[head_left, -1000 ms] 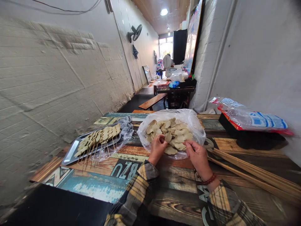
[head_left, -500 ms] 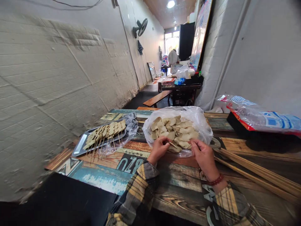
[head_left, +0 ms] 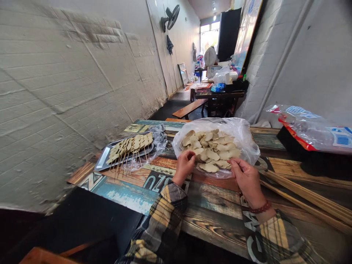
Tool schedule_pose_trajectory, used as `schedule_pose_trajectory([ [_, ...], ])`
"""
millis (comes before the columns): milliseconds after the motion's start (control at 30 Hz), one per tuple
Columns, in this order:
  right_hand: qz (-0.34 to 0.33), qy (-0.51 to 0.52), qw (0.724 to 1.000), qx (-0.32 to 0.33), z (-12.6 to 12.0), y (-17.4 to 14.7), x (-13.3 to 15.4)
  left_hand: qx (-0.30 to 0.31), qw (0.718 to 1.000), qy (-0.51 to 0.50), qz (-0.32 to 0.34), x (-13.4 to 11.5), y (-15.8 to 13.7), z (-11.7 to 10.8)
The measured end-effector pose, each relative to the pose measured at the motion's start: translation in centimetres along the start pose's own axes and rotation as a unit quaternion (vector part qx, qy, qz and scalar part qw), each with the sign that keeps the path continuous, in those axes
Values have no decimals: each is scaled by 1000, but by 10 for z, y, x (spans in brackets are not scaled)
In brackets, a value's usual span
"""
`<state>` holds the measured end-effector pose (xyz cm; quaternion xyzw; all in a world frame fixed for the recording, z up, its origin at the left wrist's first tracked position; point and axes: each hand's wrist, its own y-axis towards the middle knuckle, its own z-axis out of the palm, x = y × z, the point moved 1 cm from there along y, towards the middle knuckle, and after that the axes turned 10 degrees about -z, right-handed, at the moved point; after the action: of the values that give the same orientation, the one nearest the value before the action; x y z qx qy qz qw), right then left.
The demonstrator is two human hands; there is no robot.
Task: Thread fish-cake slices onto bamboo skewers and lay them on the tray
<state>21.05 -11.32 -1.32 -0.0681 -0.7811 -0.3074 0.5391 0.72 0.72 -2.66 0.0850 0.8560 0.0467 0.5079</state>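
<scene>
A clear plastic bag [head_left: 249,141] lies spread on the table, heaped with thin, pale beige oval slices [head_left: 220,146]. At the bag's near left edge is my left hand [head_left: 186,165], its fingers curled and thumb against them; anything between them is hidden. My right hand [head_left: 246,176] pinches at the near right edge, fingertips by the slices, and what it holds is too small to make out. Left of the bag, a metal tray [head_left: 103,159] bears skewered slices [head_left: 130,146], their sticks pointing toward me. Long thin wooden skewers [head_left: 302,194] lie to the right.
Crumpled clear plastic [head_left: 159,139] lies against the tray. A black container with red-edged plastic packaging [head_left: 308,135] stands at the table's right. Beyond are a wooden bench [head_left: 189,109] and another table [head_left: 220,94] with bags. A white brick wall [head_left: 68,91] runs along the left.
My left hand has moved left, off the near slices to the bag's edge. The slice by its fingers now lies flat on the heap. The view has shifted slightly left and down.
</scene>
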Motion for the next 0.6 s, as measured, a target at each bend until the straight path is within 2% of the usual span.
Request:
schedule_pose_trajectory([
  [67, -1, 4, 1000, 12, 0, -1, -1, -56, 996, 65, 18, 5, 0, -8],
  [133, -4, 8, 1000, 20, 0, -1, -4, -84, 990, 110, 11, 9, 2, -13],
  [267, -10, 10, 1000, 14, 1, -2, -8, -72, 978, 198, 11, 15, 4, -17],
  [400, -5, 32, 999, 20, 1, -3, -6, -74, 969, 234, 11, 21, 6, -16],
  [600, 7, 31, 999, 25, 2, -3, -6, -66, 956, 279, -53, 21, 13, -14],
])
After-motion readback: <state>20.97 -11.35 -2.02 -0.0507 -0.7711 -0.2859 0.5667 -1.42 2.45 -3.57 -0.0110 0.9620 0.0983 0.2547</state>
